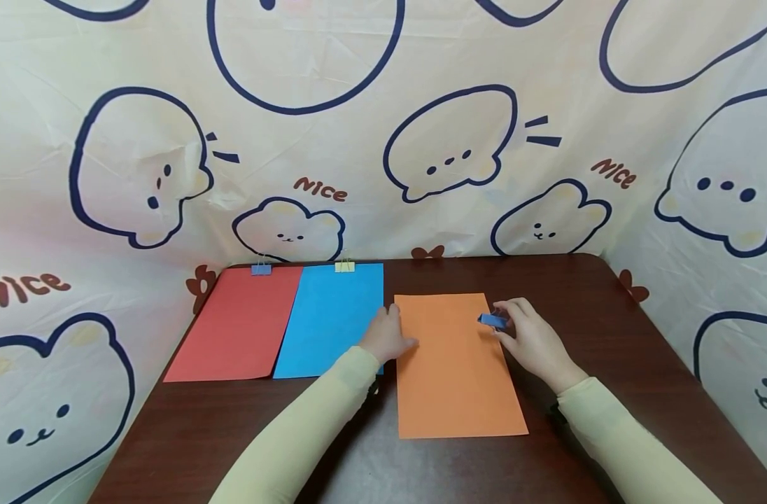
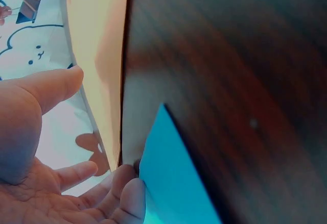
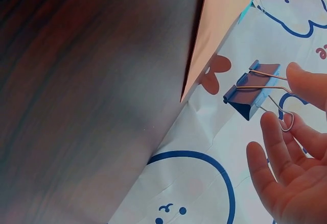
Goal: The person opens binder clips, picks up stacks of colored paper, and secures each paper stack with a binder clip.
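Note:
An orange sheet of paper lies in front of me between my two hands. My left hand is at its left edge, thumb over the sheet and fingers spread, relaxed, near the blue paper's corner in the left wrist view. Above the sheet's upper right corner, my right hand holds a blue binder clip. Its thumb and fingertips pinch the clip's two wire handles, as the right wrist view shows. The clip's mouth points left, toward the orange sheet.
On the left of the brown table lie a red sheet and a blue sheet, side by side. A blue clip sits on the red one's top edge, a yellow clip on the other's. Patterned cloth hangs behind.

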Motion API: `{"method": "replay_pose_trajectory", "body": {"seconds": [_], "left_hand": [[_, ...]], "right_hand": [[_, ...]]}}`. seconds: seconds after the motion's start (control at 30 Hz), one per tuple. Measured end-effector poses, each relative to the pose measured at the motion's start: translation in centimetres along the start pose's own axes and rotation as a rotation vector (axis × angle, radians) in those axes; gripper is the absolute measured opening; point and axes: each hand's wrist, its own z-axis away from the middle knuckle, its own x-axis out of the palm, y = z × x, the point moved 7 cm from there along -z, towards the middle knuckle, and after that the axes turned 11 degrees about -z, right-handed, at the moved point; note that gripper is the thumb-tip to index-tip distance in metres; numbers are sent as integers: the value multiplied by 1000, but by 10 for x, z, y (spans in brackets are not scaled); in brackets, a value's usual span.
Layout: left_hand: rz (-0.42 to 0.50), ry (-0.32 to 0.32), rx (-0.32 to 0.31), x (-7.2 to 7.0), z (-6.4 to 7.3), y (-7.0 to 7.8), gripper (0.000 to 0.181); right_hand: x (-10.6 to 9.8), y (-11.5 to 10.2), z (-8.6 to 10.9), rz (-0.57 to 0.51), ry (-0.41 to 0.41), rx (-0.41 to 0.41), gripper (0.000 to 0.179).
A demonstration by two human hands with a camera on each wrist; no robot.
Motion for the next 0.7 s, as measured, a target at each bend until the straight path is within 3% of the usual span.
{"method": "replay_pose_trajectory", "body": {"seconds": [0.3, 0.7], "left_hand": [[-42, 16, 2, 5, -3, 2, 81], [-33, 18, 1, 7, -5, 3, 73]], "right_hand": [[0, 1, 0, 4, 1, 5, 53], [0, 2, -1, 7, 7, -13, 53]]}}
